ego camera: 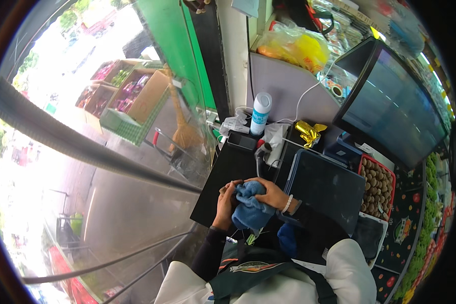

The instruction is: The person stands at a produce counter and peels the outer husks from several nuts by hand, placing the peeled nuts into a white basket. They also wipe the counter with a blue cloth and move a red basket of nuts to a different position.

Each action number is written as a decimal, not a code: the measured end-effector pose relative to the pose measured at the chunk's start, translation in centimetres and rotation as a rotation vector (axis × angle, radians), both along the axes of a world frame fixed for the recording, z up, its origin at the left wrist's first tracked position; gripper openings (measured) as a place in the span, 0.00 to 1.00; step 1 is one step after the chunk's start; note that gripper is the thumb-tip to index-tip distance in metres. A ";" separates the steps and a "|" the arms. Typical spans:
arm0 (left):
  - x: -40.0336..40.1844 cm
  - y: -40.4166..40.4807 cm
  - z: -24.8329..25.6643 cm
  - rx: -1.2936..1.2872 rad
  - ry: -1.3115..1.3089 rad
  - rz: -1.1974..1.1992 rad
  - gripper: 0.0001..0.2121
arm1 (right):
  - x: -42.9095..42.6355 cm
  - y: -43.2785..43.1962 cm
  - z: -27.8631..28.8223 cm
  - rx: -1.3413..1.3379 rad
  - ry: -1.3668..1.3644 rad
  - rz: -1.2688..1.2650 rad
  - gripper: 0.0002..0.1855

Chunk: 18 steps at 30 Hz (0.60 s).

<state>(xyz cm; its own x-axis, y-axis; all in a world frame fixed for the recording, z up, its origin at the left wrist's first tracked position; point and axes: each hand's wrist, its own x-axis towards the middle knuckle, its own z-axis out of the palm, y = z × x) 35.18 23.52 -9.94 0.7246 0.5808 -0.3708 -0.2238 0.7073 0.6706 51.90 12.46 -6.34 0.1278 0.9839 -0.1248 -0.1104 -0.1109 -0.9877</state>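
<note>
A blue cloth (252,214) hangs bunched between my hands, in front of my apron. My right hand (273,194), with a pale bead bracelet at the wrist, grips it from above and the right. On the other side my left hand (224,209) closes around its edge. A small brownish thing shows at my left fingertips, too covered to identify. Beneath lies a black countertop (216,190). Just beyond my hands is a dark handheld device (263,155), perhaps a barcode scanner.
A spray can (260,114), gold foil wrapper (309,133) and black tray (242,141) stand behind. A flat dark panel (325,186), a monitor (393,102) and a red crate (393,182) of brown round produce are right. Left, past clear sheeting, are a broom (184,133) and cardboard boxes (144,98).
</note>
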 end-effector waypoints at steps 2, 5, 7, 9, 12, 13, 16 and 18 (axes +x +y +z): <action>-0.6 1.6 2.3 -0.129 -0.102 -0.099 0.23 | 2.0 0.9 1.7 0.048 -0.187 -0.163 0.30; -2.1 5.1 2.1 -0.084 0.020 -0.060 0.24 | 6.3 3.6 8.5 0.016 -0.486 -0.487 0.25; -2.7 6.8 1.3 -0.055 0.091 -0.055 0.23 | 10.5 4.8 10.5 0.165 -0.661 -0.772 0.24; -3.9 8.7 -0.4 -0.095 0.107 -0.006 0.21 | 12.6 7.5 14.5 0.394 -0.769 -0.882 0.23; -4.1 10.2 -2.9 -0.106 0.122 0.013 0.21 | 15.5 9.6 18.0 0.540 -1.117 -1.058 0.25; -4.0 10.6 -3.6 -0.139 0.080 0.027 0.22 | 15.7 10.4 19.1 0.536 -1.204 -1.110 0.25; -3.3 11.2 -4.8 -0.226 -0.017 0.055 0.22 | 19.5 13.0 18.7 0.547 -1.523 -1.179 0.24; -2.2 11.1 -5.0 -0.259 -0.045 0.055 0.23 | 22.7 13.6 16.9 0.348 -1.722 -1.138 0.22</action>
<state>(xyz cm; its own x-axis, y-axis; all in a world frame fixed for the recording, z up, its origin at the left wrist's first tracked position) 32.97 34.63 -14.90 0.7141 0.5095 -0.4801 -0.2920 0.8401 0.4571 74.56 26.11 10.56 0.3093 0.3550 0.8822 0.8589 -0.5024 -0.0990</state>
